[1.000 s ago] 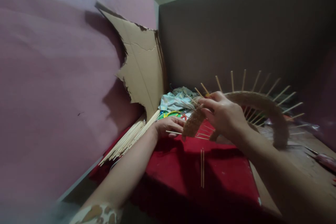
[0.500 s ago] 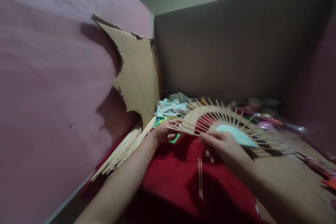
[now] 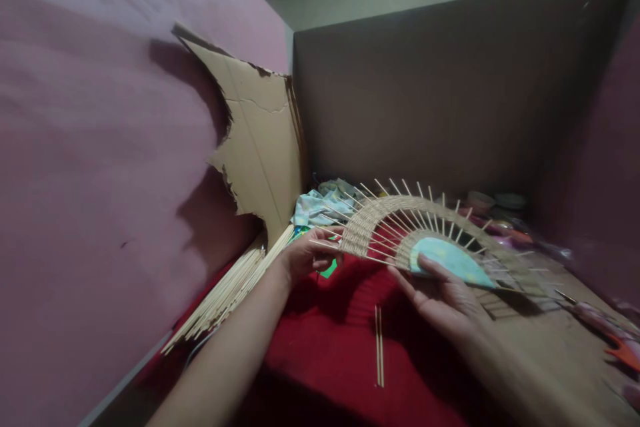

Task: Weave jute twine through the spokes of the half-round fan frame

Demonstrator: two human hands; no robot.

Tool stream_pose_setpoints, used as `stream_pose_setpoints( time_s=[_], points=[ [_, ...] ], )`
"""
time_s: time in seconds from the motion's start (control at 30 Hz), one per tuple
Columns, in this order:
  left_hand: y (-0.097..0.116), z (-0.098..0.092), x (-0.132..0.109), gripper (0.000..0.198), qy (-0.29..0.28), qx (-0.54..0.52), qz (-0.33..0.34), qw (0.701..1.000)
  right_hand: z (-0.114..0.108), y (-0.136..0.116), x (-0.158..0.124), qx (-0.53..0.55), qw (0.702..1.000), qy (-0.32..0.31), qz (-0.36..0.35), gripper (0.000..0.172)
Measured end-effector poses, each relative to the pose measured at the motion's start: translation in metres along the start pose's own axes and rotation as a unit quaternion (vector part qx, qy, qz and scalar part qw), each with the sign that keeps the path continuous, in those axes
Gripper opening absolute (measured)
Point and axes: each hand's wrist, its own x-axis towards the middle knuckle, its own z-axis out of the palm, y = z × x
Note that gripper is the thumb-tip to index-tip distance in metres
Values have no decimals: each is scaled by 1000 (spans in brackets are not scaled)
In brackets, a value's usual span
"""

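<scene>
A half-round woven fan (image 3: 357,233) with thin sticks poking out past its curved band is held up in front of me. Its inner half-disc is pale blue-green cloth. My left hand (image 3: 315,253) pinches the fan's left end by the sticks. Below the cloth part, my right hand (image 3: 445,293) grips the lower edge, thumb on top and fingers underneath. Two loose sticks (image 3: 379,347) lie on the red cloth (image 3: 330,347) beneath.
A bundle of sticks (image 3: 227,293) lies at the left by the pink wall. Torn cardboard (image 3: 260,140) leans in the corner. Light blue cloth (image 3: 320,207) is heaped behind the fan. Bowls (image 3: 481,201) stand at the back, and a pointed tool (image 3: 595,320) lies at the right.
My right hand has turned palm up and shifted right along the fan's lower edge, its thumb now on the cloth part. My left hand keeps its hold at the left end.
</scene>
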Motion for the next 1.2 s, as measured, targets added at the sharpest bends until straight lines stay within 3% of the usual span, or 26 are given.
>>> stream_pose_setpoints(
  time_s=[0.17,0.3,0.4,0.5,0.57,0.63,0.67,0.73,0.83,0.9,1.03,1.2],
  points=[
    [7,-6,-6,47,13,6,34,999,13,10,-6,31,999,2,8,19],
    [16,-4,-16,15,102,94,80,987,32,19,-3,58,998,1,13,18],
    [23,-2,-27,18,122,118,126,977,49,28,-1,63,996,-46,46,15],
    [27,-3,-40,16,245,156,176,941,63,38,-4,77,992,-78,62,11],
    [27,-7,-47,13,280,232,213,907,68,42,-6,83,992,-80,55,10],
    [27,-9,-49,12,275,310,244,877,70,43,-8,82,992,-88,42,9],
    [26,-9,-48,13,261,324,245,876,69,41,-8,78,991,-100,30,10],
    [25,-7,-42,18,225,273,213,911,64,33,-8,62,989,-134,-5,11],
    [21,2,-24,13,189,84,123,971,51,16,-5,24,988,-134,-78,13],
    [16,8,-11,9,173,61,102,978,41,5,-1,-6,985,-127,-114,14],
    [5,16,4,23,98,-44,89,990,25,-8,2,-20,980,-125,-156,12],
    [-3,19,9,24,122,-52,77,988,17,-10,7,-31,979,-121,-164,12]
  ],
)
